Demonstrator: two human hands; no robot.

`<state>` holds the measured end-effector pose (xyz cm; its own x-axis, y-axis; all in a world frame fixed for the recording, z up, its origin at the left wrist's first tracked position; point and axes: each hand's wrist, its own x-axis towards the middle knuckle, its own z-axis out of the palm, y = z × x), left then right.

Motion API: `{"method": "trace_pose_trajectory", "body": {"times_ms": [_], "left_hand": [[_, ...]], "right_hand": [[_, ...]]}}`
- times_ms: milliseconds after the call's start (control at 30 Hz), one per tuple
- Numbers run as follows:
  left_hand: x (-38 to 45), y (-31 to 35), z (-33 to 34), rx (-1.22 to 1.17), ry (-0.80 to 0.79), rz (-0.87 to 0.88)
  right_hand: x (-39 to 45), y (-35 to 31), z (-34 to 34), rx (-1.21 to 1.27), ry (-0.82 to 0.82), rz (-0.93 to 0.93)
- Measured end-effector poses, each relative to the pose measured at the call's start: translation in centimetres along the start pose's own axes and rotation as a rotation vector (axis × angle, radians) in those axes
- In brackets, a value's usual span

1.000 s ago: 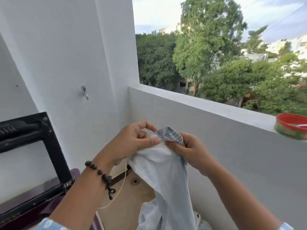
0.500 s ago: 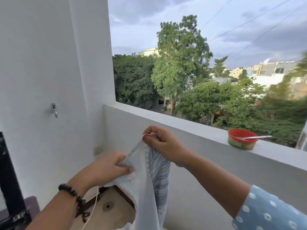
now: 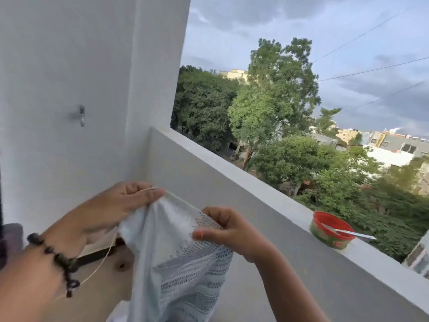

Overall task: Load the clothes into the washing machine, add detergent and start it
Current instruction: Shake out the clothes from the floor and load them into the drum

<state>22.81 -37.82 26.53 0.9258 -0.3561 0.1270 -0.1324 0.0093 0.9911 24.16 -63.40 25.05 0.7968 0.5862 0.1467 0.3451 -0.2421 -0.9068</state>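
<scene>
A white garment (image 3: 176,259) is held up in front of the balcony wall (image 3: 290,263), its long axis running downward out of view. Its top edge is pinched by the left hand (image 3: 111,212) at the higher corner and by the right hand (image 3: 229,231) at the lower, patterned corner, both with curled fingers

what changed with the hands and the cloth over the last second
The hands moved apart along the white garment's top edge: a second ago they pinched it close together, now the left hand holds one end higher and the right hand the other, spreading the edge between them. The view swung right, taking the dark frame out of sight. Both grips stayed on; the red tub stays on the ledge.
</scene>
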Motion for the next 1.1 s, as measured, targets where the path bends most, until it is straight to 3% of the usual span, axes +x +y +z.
{"method": "trace_pose_trajectory", "body": {"times_ms": [100, 200, 300, 367, 600, 767, 867, 1000, 1100], "left_hand": [[-0.5, 0.0, 0.6, -0.027, 0.101, 0.040], [-1.5, -0.5, 0.1, 0.234, 0.150, 0.084], [-3.1, -1.3, -0.3, 0.497, 0.164, -0.001], [-4.1, -2.3, -0.1, 0.566, 0.274, 0.009], [-6.2, -5.9, 1.3, 0.076, 0.832, 0.293], [-8.7, -6.7, 0.0, -0.063, 1.132, 0.337], [-9.5, -6.2, -0.7, -0.323, 1.258, 0.477], [-9.9, -6.0, -1.9, -0.459, 1.330, 0.452], [-9.0, -6.6, -1.5, -0.469, 1.383, 0.319]], "right_hand": [[0.4, 1.4, 0.8, 0.062, -0.092, 0.035], [0.6, 2.7, 0.9, 0.115, -0.052, 0.001], [0.7, 3.8, 0.1, 0.183, -0.040, -0.065], [0.8, 4.9, -0.3, 0.206, -0.068, -0.049], [0.2, 10.9, 1.6, 0.073, -0.282, 0.148], [-0.6, 15.1, 0.4, -0.173, -0.230, 0.262], [-0.9, 17.4, -0.3, -0.284, -0.249, 0.329], [-1.5, 17.5, -0.7, -0.093, -0.325, 0.371], [-1.0, 15.9, -1.5, 0.238, -0.197, 0.324]]}}
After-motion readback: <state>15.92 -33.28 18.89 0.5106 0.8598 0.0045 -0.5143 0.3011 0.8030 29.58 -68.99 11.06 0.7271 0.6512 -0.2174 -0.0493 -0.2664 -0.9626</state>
